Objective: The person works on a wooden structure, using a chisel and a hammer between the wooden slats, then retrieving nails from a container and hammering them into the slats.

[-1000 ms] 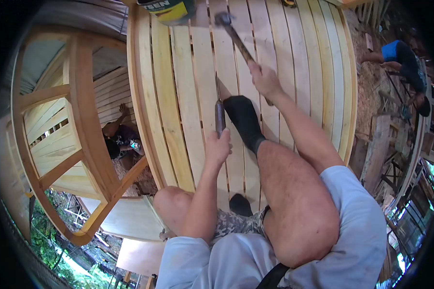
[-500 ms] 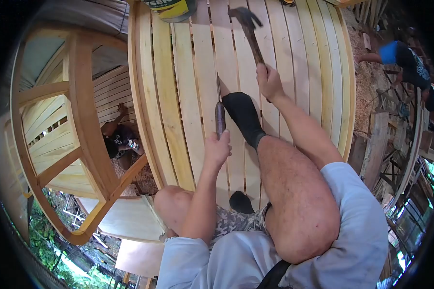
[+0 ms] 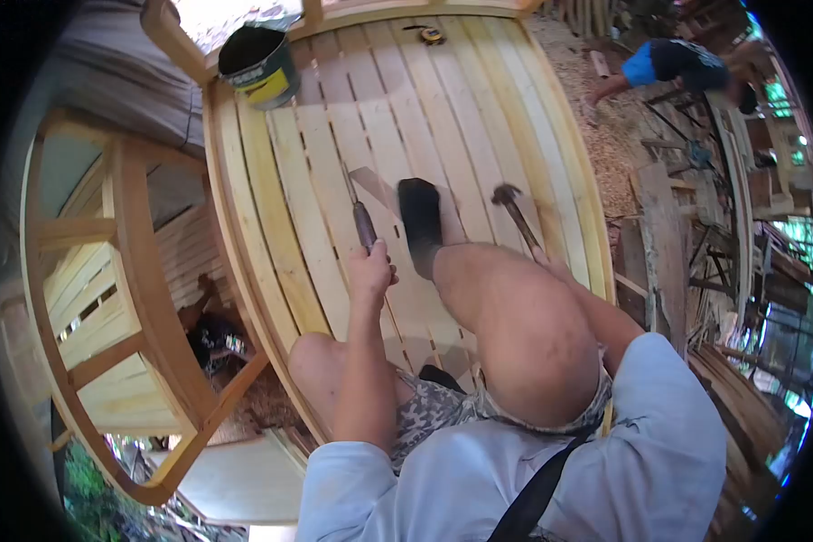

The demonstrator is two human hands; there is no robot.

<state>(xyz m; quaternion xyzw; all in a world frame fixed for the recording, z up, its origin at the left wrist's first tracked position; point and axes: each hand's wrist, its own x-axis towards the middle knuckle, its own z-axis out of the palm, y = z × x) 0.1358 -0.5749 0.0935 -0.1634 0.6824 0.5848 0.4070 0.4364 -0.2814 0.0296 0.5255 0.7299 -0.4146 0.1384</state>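
Observation:
My left hand (image 3: 370, 270) is closed round the dark handle of a thin-bladed tool (image 3: 362, 219), whose tip points forward over the slats. My right hand (image 3: 551, 266), partly hidden behind my raised knee, grips the lower handle of a claw hammer (image 3: 513, 210). The hammer head is over the right part of the slatted wooden platform (image 3: 334, 99). Between the two tools, my foot in a black sock (image 3: 419, 212) rests on the slats.
A green bucket (image 3: 259, 68) stands at the platform's far left corner, and a tape measure (image 3: 431, 35) lies near the far edge. Curved wooden framing (image 3: 144, 298) is at the left. One person (image 3: 686, 68) bends at the upper right; another (image 3: 210, 334) is low at the left.
The view has shifted, showing the bucket and tape measure fully. The hammer has come down and back from its raised position, closer to my knee. The thin tool remains in my left hand.

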